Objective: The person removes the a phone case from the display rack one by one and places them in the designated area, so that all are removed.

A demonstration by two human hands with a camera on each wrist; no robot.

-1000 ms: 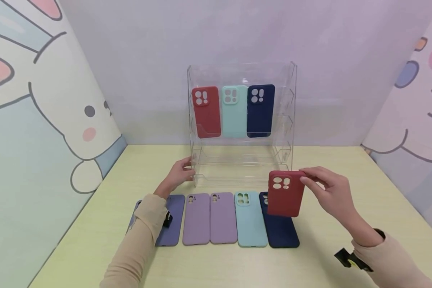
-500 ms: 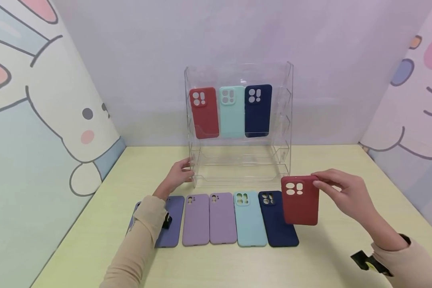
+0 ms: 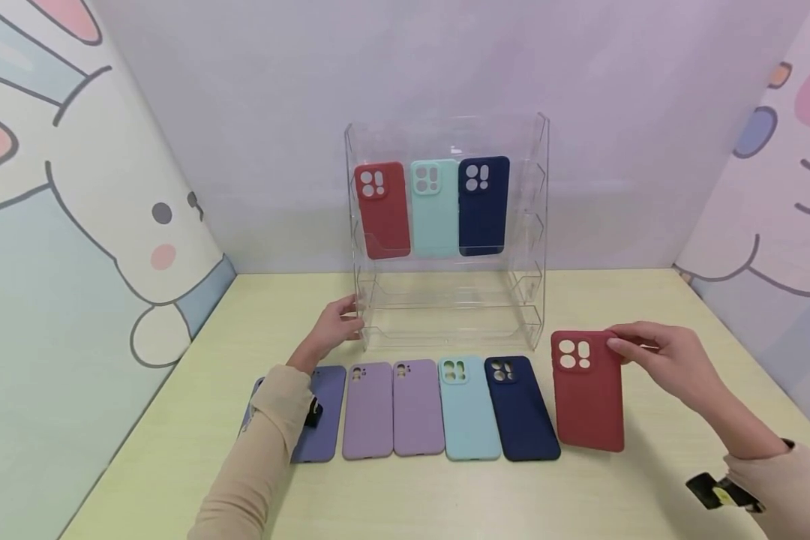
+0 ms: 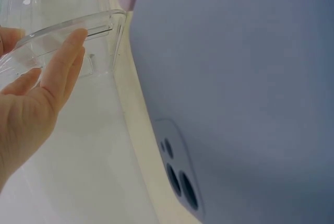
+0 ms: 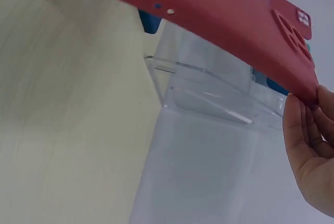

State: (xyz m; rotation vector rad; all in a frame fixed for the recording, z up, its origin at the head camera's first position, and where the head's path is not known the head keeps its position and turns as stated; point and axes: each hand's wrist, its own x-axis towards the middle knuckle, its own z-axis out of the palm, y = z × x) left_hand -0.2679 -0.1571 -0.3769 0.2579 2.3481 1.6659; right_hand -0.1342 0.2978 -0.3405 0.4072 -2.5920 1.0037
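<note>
In the head view my right hand (image 3: 668,360) pinches a red phone case (image 3: 589,390) by its upper right corner. The case hangs upright above the table, right of the navy phone case (image 3: 522,409). In the right wrist view the red case (image 5: 224,25) slants across the top, with thumb and fingers on its camera end. My left hand (image 3: 331,328) touches the left side of a clear acrylic display rack (image 3: 445,341). Its fingers look fairly straight against that side in the left wrist view.
A red case (image 3: 385,214), a mint case (image 3: 435,217) and a navy case (image 3: 484,210) stand in the rack's upper tier. Before it lie a mint case (image 3: 471,412), two lilac cases (image 3: 368,412) and blue-violet cases (image 3: 324,427), partly under my left sleeve.
My right hand has carried the red phone case to the right and slightly down, off the navy case it overlapped. The left hand stays at the rack.
</note>
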